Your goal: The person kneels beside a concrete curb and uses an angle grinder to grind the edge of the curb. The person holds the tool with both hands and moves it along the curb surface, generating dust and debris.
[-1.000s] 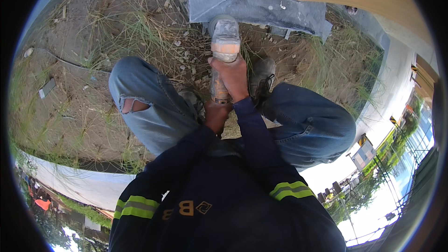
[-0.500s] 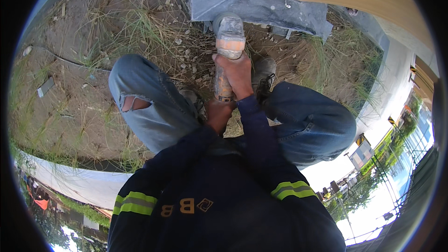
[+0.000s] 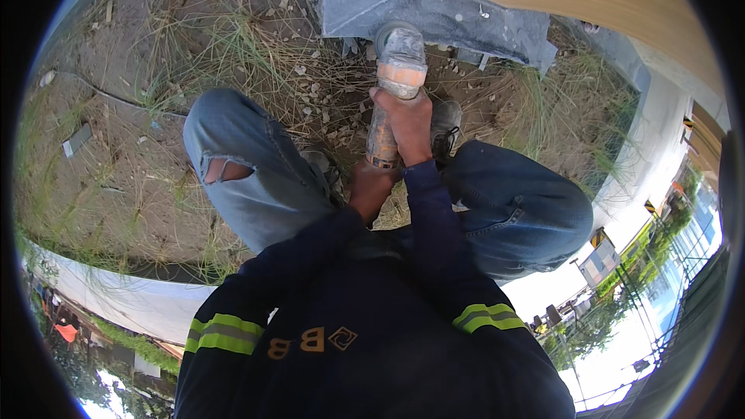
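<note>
You wear a dark navy long-sleeved top (image 3: 365, 376), a yellow-green band split by a grey stripe circling each sleeve (image 3: 487, 316), with gold lettering (image 3: 299, 344) and a diamond-shaped emblem (image 3: 341, 338) on the chest. Your blue jeans (image 3: 524, 206) have a frayed rip (image 3: 240, 167) at the left knee, and your right shoe (image 3: 445, 118) is greyish with dark laces.

Grass tufts (image 3: 237, 50) and a thin cable (image 3: 105, 94) lie on brown soil (image 3: 128, 157) bordered by a white wall (image 3: 128, 293).
</note>
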The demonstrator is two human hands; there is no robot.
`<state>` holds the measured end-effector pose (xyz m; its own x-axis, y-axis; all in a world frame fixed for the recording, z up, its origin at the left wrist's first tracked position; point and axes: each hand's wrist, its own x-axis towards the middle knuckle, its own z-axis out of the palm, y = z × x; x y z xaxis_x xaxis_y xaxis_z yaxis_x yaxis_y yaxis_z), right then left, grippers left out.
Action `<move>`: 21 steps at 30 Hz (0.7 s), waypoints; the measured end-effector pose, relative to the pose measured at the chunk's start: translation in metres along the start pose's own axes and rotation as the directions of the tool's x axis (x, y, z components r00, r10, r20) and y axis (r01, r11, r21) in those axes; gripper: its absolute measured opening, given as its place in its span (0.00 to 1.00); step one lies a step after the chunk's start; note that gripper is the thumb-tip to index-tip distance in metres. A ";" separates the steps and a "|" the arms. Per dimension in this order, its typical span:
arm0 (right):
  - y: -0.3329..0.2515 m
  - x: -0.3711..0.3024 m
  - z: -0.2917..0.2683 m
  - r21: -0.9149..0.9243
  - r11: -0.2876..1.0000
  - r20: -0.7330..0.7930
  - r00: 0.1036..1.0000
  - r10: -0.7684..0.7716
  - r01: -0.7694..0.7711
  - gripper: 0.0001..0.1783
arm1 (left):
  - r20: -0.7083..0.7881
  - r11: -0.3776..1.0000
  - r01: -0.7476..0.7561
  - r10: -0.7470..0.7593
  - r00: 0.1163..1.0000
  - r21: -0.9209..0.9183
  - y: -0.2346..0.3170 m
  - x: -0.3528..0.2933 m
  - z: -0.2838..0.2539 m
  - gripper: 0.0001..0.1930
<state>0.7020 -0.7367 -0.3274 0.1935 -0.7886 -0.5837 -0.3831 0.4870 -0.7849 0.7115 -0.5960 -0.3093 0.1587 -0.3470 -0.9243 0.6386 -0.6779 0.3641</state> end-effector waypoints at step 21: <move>0.000 0.002 0.012 -0.108 0.993 0.010 0.999 -0.043 0.044 0.26 | 0.023 0.984 -0.158 0.161 0.987 -0.088 -0.009 0.008 0.000 0.08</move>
<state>0.7132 -0.7340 -0.3316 0.2189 -0.8051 -0.5513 -0.4695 0.4084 -0.7828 0.7076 -0.5926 -0.3203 0.2421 -0.4659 -0.8511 0.6692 -0.5549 0.4942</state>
